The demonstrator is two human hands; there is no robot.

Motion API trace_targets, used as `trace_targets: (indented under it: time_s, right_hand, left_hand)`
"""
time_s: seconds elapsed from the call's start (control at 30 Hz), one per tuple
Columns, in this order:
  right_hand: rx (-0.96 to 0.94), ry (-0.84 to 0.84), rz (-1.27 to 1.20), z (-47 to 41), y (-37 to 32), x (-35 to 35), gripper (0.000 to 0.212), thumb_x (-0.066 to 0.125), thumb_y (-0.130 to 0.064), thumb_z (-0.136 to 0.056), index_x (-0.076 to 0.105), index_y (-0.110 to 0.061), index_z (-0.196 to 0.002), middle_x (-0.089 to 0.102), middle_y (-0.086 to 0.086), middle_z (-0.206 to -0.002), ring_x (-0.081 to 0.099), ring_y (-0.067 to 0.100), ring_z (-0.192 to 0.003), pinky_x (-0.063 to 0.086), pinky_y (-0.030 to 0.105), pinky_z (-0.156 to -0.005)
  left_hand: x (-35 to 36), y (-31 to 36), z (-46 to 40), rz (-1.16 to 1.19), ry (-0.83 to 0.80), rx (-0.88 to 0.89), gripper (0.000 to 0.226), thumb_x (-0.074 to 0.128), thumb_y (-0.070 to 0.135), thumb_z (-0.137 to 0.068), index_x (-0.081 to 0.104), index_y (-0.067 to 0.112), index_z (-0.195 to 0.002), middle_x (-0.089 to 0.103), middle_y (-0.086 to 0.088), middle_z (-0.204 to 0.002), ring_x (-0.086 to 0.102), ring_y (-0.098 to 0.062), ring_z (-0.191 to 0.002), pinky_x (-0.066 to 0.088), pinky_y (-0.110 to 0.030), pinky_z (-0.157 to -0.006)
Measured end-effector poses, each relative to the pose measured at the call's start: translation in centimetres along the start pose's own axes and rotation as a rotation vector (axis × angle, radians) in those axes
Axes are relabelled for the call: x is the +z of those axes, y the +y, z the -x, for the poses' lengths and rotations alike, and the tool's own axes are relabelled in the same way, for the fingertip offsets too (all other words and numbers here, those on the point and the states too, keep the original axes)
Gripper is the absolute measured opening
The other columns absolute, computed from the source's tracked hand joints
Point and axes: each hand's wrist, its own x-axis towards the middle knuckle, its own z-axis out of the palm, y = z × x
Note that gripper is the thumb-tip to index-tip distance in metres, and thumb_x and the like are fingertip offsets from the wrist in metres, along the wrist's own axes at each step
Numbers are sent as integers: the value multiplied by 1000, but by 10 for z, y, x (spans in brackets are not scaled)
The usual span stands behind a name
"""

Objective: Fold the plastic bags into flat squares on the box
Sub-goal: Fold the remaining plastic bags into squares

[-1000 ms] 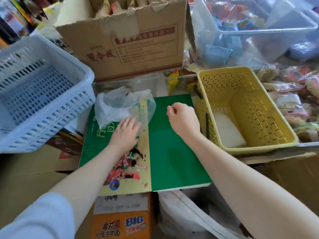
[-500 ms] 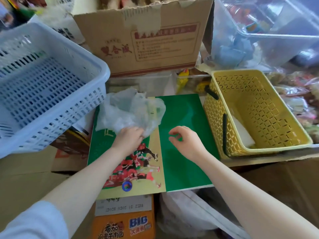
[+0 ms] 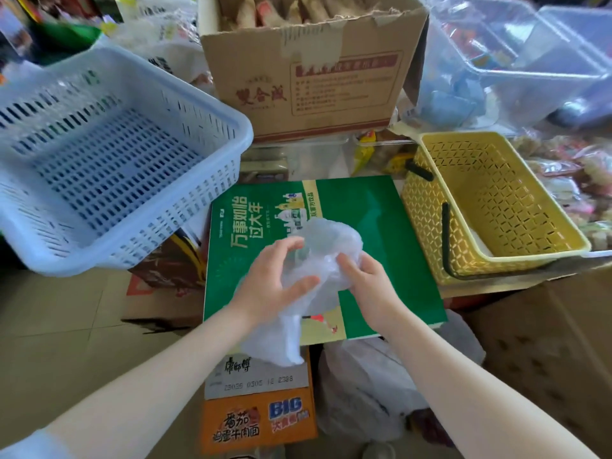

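A crumpled clear plastic bag (image 3: 326, 250) is lifted above the flat green box (image 3: 381, 226) in the middle of the view. My left hand (image 3: 271, 276) grips the bag's left side, thumb and fingers curled around it. My right hand (image 3: 362, 276) pinches the bag's right side. One end of the bag hangs down past the box's near edge (image 3: 281, 342). A folded white bag (image 3: 480, 241) lies inside the yellow basket (image 3: 530, 256), mostly hidden by its wall.
A pale blue slotted basket (image 3: 139, 233) stands tilted at left. A brown cardboard carton (image 3: 314, 77) sits behind the green box. Clear tubs of packaged goods (image 3: 513, 61) fill the back right. An orange noodle carton (image 3: 258, 422) and white bags (image 3: 374, 385) lie below.
The bag was pulled from the box's far left toward me and lifted off it. My right hand left the bare green surface and took hold of the bag's right side.
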Motion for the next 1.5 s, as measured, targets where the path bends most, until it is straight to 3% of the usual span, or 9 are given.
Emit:
trace_targets:
  time_s: [0.13,0.33,0.53,0.7,0.83,1.03,1.2,1.33,1.5]
  right_hand:
    - [35,23,-149,15,-3,-10,25,46,-22,-95,61,-5,-105,72,6,-86,67,18,-74,53,27,-65]
    - [37,211,-174,39,-2,-27,23,52,-27,-94,63,-9,-98,68,10,-91,64,24,-80,52,38,-76]
    - [212,596,394,51,22,-51,40,64,-27,-86,52,-8,-119,59,12,-116,58,27,-104,47,48,-94]
    - [-292,173,411,86,-10,-24,25,46,-33,-92,62,-26,-109,58,-9,-115,52,10,-112,41,34,-100]
    - [-301,-172,383,117,-29,-12,44,55,-57,-77,65,-28,-108,61,23,-103,58,29,-96,41,29,-88]
    - [-343,33,428,130,-27,-32,13,56,-9,-92,68,-11,-88,65,3,-81,57,16,-76,46,33,-71]
    - [-158,110,139,145,-30,-69,20,51,-10,-94,68,-6,-86,63,5,-74,57,12,-67,46,22,-59]
    - [41,264,-16,147,-27,-86,23,45,-13,-97,65,-8,-88,62,9,-78,58,17,-68,48,28,-66]
    - [261,345,-490,150,-34,-99,26,32,-13,-100,53,-3,-112,60,12,-93,56,21,-79,44,28,-79]
  left_hand:
    - [0,-5,16,-86,-258,-115,88,63,73,-59,46,22,-129,51,13,-109,47,-5,-106,34,-19,-86]
    - [6,-4,42,230,-283,-48,16,60,30,-88,61,19,-77,49,3,-64,42,-9,-58,31,-24,-58]
    - [-6,8,55,541,-113,-225,27,47,25,-95,60,22,-71,60,2,-68,56,-17,-65,42,-31,-63]
    - [-1,25,65,567,-79,-277,28,38,24,-99,60,11,-89,63,-10,-82,59,-25,-74,45,-39,-72]
    - [7,47,67,674,78,-381,32,34,23,-101,61,9,-92,67,-3,-77,64,-18,-71,50,-26,-66]
    - [29,82,82,902,-93,-407,38,41,36,-96,66,8,-99,70,-7,-81,66,-19,-74,52,-21,-62]
    - [47,90,104,735,-333,-305,41,70,35,-78,64,6,-106,68,-18,-105,66,-30,-89,54,-39,-77]
    - [68,83,120,444,-67,-173,12,64,18,-87,65,12,-97,70,-10,-94,66,-28,-86,54,-44,-79]
    - [89,58,143,-295,92,-40,13,59,27,-89,56,20,-79,53,8,-65,50,-14,-61,32,-25,-50]
